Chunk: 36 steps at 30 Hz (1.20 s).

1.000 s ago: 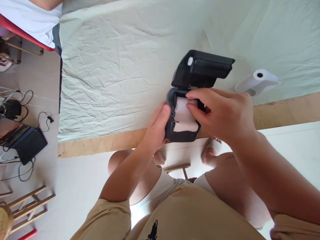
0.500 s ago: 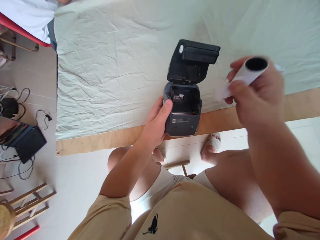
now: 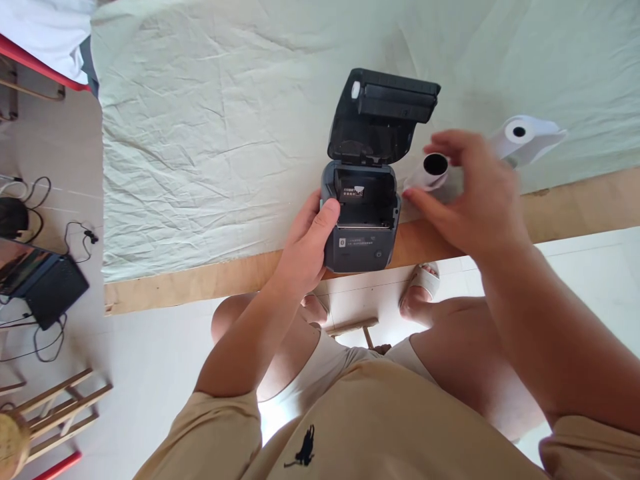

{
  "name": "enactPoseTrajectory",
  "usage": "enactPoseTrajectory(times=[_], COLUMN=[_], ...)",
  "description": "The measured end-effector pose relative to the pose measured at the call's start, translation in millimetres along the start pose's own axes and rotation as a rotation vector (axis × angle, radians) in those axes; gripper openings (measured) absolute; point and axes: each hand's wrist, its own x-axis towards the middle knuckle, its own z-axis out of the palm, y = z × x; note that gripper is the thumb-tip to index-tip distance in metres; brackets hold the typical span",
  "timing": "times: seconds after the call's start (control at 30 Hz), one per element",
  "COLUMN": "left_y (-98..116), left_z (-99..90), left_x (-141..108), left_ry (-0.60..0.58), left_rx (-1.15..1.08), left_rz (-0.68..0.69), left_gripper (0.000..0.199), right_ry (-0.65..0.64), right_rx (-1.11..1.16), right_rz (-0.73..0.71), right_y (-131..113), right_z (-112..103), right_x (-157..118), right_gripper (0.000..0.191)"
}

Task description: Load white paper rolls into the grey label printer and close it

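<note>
My left hand (image 3: 313, 247) grips the left side of a dark portable label printer (image 3: 360, 250), its thumb on the body's edge. The printer's lid (image 3: 373, 130) is swung up and its paper bay (image 3: 365, 197) holds no roll. To the right of the printer a nearly used-up white paper roll with a wide dark core (image 3: 434, 172) stands on the cloth. Around that roll my right hand (image 3: 475, 193) is spread, thumb and fingers apart; whether a fingertip still touches it I cannot tell. Beyond this hand stands a fuller white paper roll (image 3: 525, 137) with a loose end.
A pale green cloth (image 3: 215, 133) covers the table, whose wooden edge (image 3: 190, 287) runs along the near side. On the left are a black laptop-like device (image 3: 55, 287), cables (image 3: 37, 340) and a wooden stool (image 3: 60, 413). A person's white clothing (image 3: 45, 33) shows at upper left.
My right hand has moved left, set the wide-cored roll down beside the printer and spread its fingers. The fuller roll behind is now uncovered. My left hand still holds the printer.
</note>
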Motion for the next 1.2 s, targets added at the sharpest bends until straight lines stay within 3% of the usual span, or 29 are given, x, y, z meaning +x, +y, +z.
enactPoseTrajectory(times=[0.1,0.17,0.2,0.3,0.37,0.5,0.7,0.83,0.9,0.97,1.07,1.13,1.2], left_y=[1,1,2,1,0,0,2,2,0,-1,-1,0,1], left_z=[1.3,2.2,2.5,2.1,1.3,0.8,2.2,0.8,-0.2,-0.5,0.7,1.6,1.8], left_x=[0,0,0,-1,-1,-1,0,0,0,1,1,1,0], left_ry=[0.001,-0.004,-0.005,-0.003,0.002,-0.001,-0.009,-0.023,-0.022,-0.020,-0.027,-0.033,-0.044], left_rx=[0.003,-0.006,-0.013,-0.032,-0.031,-0.014,-0.018,-0.023,-0.024,-0.021,-0.015,-0.011,-0.002], left_rz=[0.001,-0.006,-0.011,-0.009,-0.007,-0.014,-0.003,-0.033,-0.032,-0.021,-0.015,-0.011,0.000], left_gripper=[0.044,0.042,0.040,0.034,0.032,0.035,0.038,0.038,0.038,0.039,0.042,0.046,0.050], right_ry=[0.308,0.419,0.450,0.334,0.237,0.180,0.185,0.194,0.267,0.426,0.625,0.558,0.265], right_rx=[-0.077,-0.155,-0.202,-0.263,-0.258,-0.239,-0.095,-0.050,-0.013,0.041,0.126,0.179,0.175], right_rz=[-0.190,-0.263,-0.209,0.021,0.132,0.194,0.183,0.193,0.149,0.068,-0.110,-0.217,-0.209], right_y=[23,50,65,97,103,89,67,68,69,63,29,-7,-40], right_z=[-20,-30,-32,-28,-24,-21,-19,-14,-13,-15,-19,-17,-10], right_x=[4,10,12,17,17,12,3,3,6,8,7,3,-1], right_gripper=[0.036,0.046,0.051,0.062,0.060,0.049,0.068,0.047,0.045,0.055,0.067,0.052,0.025])
